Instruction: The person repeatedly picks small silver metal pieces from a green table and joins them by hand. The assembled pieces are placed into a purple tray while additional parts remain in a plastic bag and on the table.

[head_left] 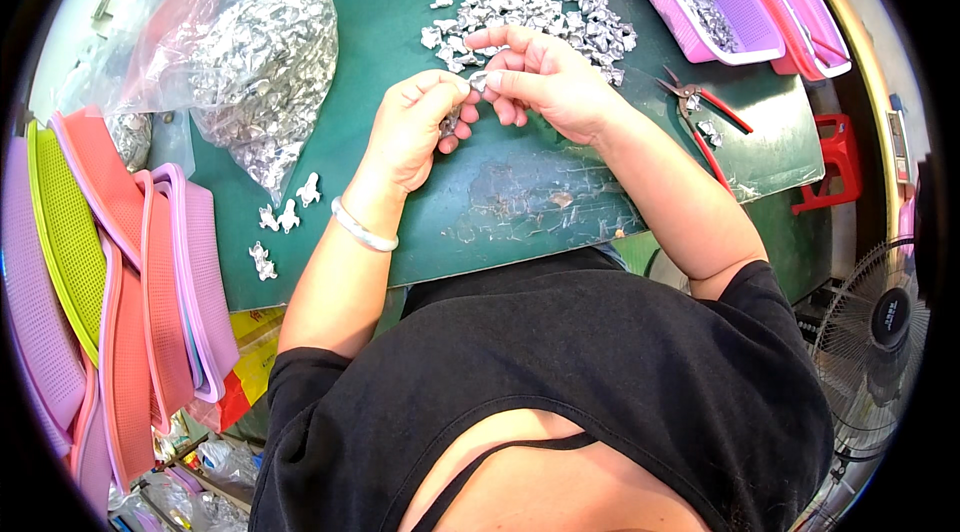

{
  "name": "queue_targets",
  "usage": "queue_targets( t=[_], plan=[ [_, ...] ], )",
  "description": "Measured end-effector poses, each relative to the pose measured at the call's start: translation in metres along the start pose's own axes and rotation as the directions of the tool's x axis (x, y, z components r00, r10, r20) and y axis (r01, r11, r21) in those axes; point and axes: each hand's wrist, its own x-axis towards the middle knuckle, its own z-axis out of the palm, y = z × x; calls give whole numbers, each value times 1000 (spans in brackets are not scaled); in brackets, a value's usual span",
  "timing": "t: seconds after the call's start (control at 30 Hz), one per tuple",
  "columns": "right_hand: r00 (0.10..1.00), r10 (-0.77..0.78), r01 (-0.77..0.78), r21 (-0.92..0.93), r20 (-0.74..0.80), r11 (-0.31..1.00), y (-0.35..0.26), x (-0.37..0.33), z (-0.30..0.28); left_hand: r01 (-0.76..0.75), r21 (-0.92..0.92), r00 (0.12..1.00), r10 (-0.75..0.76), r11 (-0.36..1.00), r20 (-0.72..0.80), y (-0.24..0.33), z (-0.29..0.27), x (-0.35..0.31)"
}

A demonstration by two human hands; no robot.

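Over the green table my two hands meet in front of a loose pile of small silvery metal castings (pixel 575 7). My left hand (pixel 415 122) is closed, its thumb and forefinger pinching; a bit of another metal piece shows under its curled fingers. My right hand (pixel 545 82) pinches a small metal casting (pixel 478 81) between thumb and fingers, and the left fingertips touch that same piece. A pale bangle (pixel 362 230) circles my left wrist. Red-handled cutting pliers (pixel 700 117) lie opened to the right of my right hand, with a few metal bits beside them.
A clear plastic bag (pixel 265 72) full of metal castings stands at left, several loose pieces (pixel 288 216) near it. Stacked colored plastic baskets (pixel 125 282) crowd the left edge. A purple basket (pixel 755 44) holds small parts at far right. A fan (pixel 875 327) and red stool (pixel 838 164) stand right.
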Motion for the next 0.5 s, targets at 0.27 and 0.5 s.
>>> queue_targets(
  t=[0.27,0.5],
  plan=[
    [997,-74,70,-119,-33,990,-2,0,-1,-68,37,997,69,997,-36,0,-1,-2],
    [938,-333,288,-742,93,605,6,0,-7,-7,-388,994,51,922,102,-1,-17,2]
  ],
)
